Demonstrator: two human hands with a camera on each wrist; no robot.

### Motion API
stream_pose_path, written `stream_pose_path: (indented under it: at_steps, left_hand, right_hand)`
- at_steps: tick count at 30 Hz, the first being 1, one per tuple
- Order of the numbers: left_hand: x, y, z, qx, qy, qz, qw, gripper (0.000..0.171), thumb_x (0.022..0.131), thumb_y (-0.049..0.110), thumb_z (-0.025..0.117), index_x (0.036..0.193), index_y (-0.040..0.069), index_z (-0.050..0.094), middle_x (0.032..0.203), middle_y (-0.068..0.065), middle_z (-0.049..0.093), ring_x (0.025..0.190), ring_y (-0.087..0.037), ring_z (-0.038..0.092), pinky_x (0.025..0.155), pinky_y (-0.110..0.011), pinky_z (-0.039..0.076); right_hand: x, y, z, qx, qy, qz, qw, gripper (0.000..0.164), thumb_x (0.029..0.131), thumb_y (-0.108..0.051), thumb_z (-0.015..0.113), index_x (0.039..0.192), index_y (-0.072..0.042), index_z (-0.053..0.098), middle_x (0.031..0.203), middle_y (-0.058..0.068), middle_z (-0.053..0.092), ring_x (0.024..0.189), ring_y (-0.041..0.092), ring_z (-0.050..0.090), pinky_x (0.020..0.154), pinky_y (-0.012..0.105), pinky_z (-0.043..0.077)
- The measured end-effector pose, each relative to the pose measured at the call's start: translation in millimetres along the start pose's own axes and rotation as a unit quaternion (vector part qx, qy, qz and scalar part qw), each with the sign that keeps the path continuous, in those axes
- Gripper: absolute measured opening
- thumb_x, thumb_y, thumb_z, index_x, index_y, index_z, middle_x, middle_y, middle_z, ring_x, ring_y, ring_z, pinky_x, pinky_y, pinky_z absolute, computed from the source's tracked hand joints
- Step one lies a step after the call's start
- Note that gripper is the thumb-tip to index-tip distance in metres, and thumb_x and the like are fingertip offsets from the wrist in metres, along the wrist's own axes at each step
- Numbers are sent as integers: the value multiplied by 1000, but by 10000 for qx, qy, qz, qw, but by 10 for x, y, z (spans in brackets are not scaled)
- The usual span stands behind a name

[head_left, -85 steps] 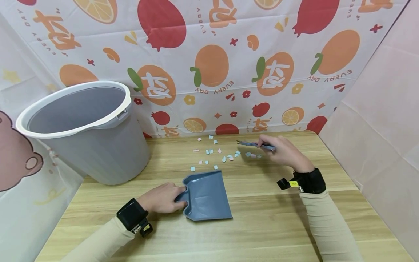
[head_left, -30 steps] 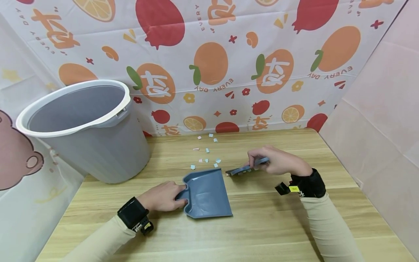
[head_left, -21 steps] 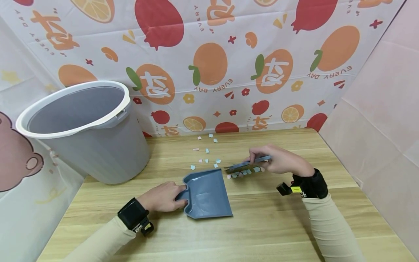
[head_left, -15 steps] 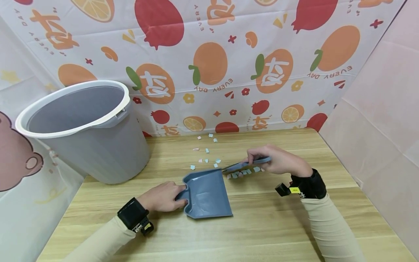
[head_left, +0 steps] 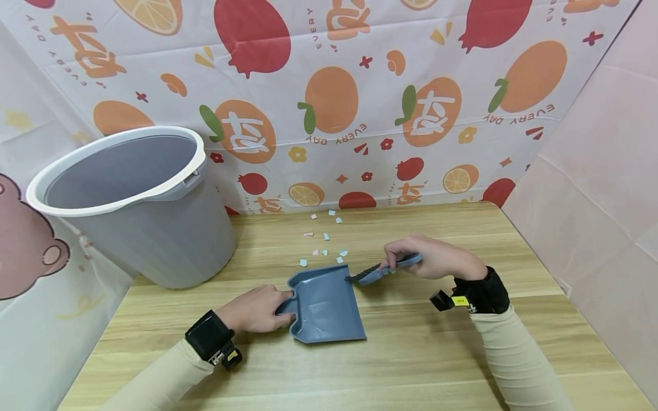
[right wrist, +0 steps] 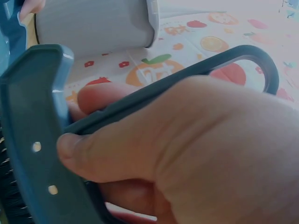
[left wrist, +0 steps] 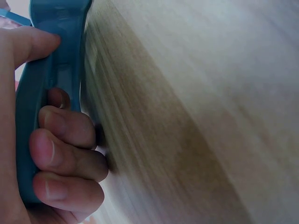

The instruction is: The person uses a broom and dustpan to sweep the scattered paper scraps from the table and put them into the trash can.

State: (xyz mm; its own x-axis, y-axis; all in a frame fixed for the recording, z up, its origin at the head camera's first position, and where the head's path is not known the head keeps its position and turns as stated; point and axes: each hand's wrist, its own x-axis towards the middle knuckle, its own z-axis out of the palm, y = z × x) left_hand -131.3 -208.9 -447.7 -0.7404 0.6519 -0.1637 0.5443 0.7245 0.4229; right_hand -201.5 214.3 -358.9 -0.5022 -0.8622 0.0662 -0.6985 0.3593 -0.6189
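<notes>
A blue-grey dustpan (head_left: 329,305) lies on the wooden table, its wide lip facing right. My left hand (head_left: 255,309) grips its handle; in the left wrist view the fingers curl round the handle (left wrist: 29,140) with the thumb along the top. My right hand (head_left: 429,256) holds a small blue-grey hand brush (head_left: 374,275) by its looped handle (right wrist: 224,60). The brush's dark bristles are at the far corner of the dustpan's lip. Bits of paper show beside the brush, partly hidden by it. Other pale blue and pink paper scraps (head_left: 326,237) lie scattered behind the dustpan.
A large grey bucket (head_left: 169,245) with a white rim stands at the back left of the table (head_left: 411,365). A fruit-patterned cloth (head_left: 329,165) hangs along the back edge, and a pale pink cloth (head_left: 596,188) covers the right side.
My right hand has brought the brush from the back right toward the dustpan's lip, gathering scraps, and has just turned it at the lip. The left hand and dustpan have stayed put.
</notes>
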Motion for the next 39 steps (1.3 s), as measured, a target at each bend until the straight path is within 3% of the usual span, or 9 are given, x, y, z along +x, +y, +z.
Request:
stream_pose_path:
  at_steps: [10,15,18,22,24,28,30,34,39]
  left_hand:
    - [1,-6,0,-23,5,-11,10000,18,106,33,65,99,17,67,65,16,37,52,2,37,56,-20,29]
    - [0,-11,9,-22,4,8,10000,18,106,33,65,97,18,66,66,16,37,52,2,38,56,-20,29]
    - [-2,-12,11,-14,0,-1,10000,18,105,33,65,95,19,64,66,16,37,53,2,38,56,-20,29]
    - [-6,-12,10,0,13,9,10000,18,105,32,65,93,19,63,66,16,38,53,2,38,56,-20,29]
    - [-8,-12,11,8,20,19,10000,18,105,32,65,93,19,62,66,16,38,53,2,38,56,-20,29]
    - [-10,-7,5,3,21,-20,10000,18,105,33,65,95,19,64,65,16,38,52,2,38,56,-20,29]
    - [-7,-4,1,-6,12,-38,10000,18,106,33,65,96,18,65,65,16,37,52,1,37,56,-20,29]
    - [-1,0,-4,-14,12,-28,10000,17,106,32,64,96,18,65,65,16,37,51,1,37,56,-20,29]
    - [5,-1,-5,2,12,-20,10000,17,106,32,64,96,18,65,65,16,37,51,1,37,56,-20,28]
  right_hand:
    - [-163,-17,-152,505,-229,351,9978,48,87,30,50,95,-14,66,106,2,81,121,20,83,86,24,56]
    - [-200,-64,-211,505,112,129,9986,44,90,28,56,98,-14,64,114,11,84,123,12,80,84,25,56]
    - [-247,-90,-255,241,555,24,9982,42,91,29,59,99,-13,65,125,17,85,125,20,82,84,25,57]
    - [-290,-111,-291,-773,1336,347,9874,35,95,20,70,98,-15,66,122,14,86,114,32,84,82,26,58]
    - [-292,-118,-299,-1187,1587,623,9782,30,96,15,73,98,-14,66,116,13,86,94,29,83,76,26,55]
    - [-280,-115,-307,-1656,1659,1315,9632,19,97,8,73,101,-10,68,88,7,78,62,10,52,63,25,39]
    - [-267,-89,-302,-1791,1581,1652,9569,15,98,5,70,101,-10,66,77,4,68,59,9,41,61,27,35]
    - [-228,4,-264,-2007,1423,2112,9460,17,98,1,66,94,-12,57,73,0,50,65,15,45,67,31,36]
    - [-162,80,-181,-1829,1358,2035,9522,21,91,2,69,86,-14,56,77,-1,48,71,16,45,69,31,36]
